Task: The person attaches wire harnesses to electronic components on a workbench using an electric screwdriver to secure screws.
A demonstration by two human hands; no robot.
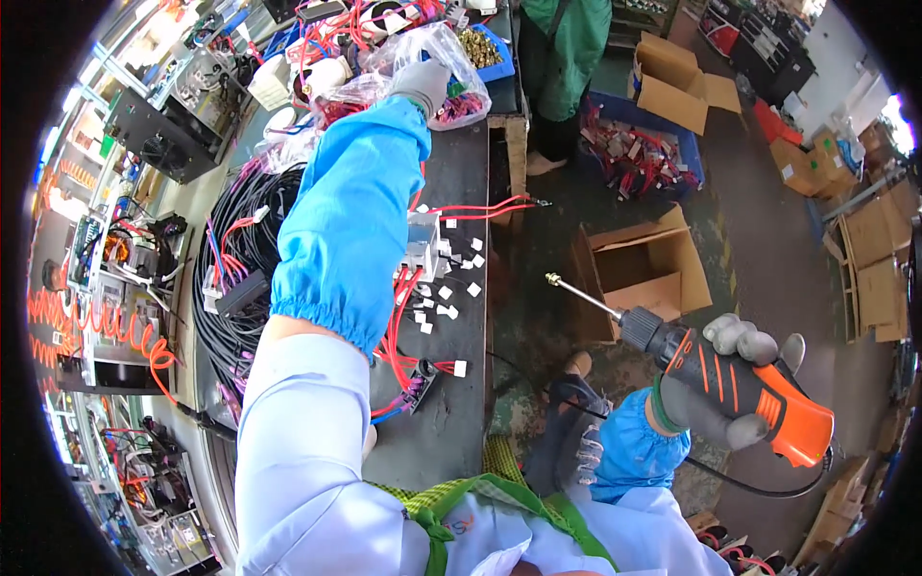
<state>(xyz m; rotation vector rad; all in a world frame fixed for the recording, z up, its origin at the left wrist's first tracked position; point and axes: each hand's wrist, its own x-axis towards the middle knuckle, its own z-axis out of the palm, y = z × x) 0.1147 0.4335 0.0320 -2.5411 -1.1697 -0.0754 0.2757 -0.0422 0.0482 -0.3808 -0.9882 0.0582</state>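
Observation:
In my right hand point(693, 405), grey-gloved, is an orange and black electric screwdriver point(720, 370), held out beyond the table's right edge. A small brass-coloured piece point(553, 278) sits at the tip of its long shank. My left hand point(423, 83), also gloved, reaches to the far end of the table, at a clear plastic bag point(463, 108) with colourful small parts in it. Its fingers are largely hidden, so their grip does not show. Below that forearm lie a metal block point(421, 242) with red wires point(392, 336) and loose white connectors point(447, 293).
Coiled black cables point(235, 259) lie on the table's left. A blue tray point(490, 56) of brass parts stands at the far end. On the floor right are a blue bin point(693, 144) and open cardboard boxes point(687, 230). Someone in green point(567, 48) stands beyond.

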